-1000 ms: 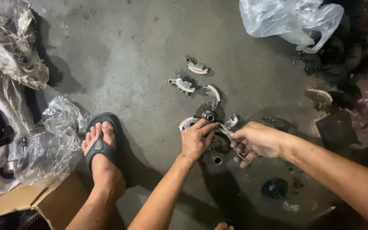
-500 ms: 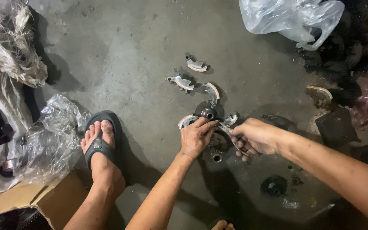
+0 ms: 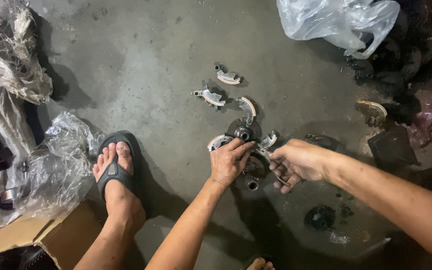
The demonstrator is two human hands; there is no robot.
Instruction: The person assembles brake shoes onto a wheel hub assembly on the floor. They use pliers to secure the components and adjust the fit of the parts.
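Note:
A dark round clutch assembly [image 3: 244, 134] lies on the concrete floor, with curved shoe pieces at its left [image 3: 218, 142] and right [image 3: 270, 138] edges. My left hand [image 3: 229, 161] presses down on the assembly, fingers resting on its top. My right hand [image 3: 296, 162] grips a thin metal tool [image 3: 266, 154] whose tip reaches into the assembly. Three loose clutch shoes lie just beyond: one [image 3: 248, 107] near the hub, one [image 3: 209, 96] to its left, one [image 3: 227, 77] farther off.
My foot in a black sandal [image 3: 114, 167] rests to the left. Crumpled clear plastic [image 3: 56, 165] and a cardboard box [image 3: 36, 235] lie at lower left. A clear plastic bag [image 3: 338, 22] sits at upper right beside dark greasy parts [image 3: 391, 145]. A small black part [image 3: 319, 217] lies below my right arm.
Both hands stay on the assembly; my right hand has shifted slightly with the tool. The loose shoes have not moved.

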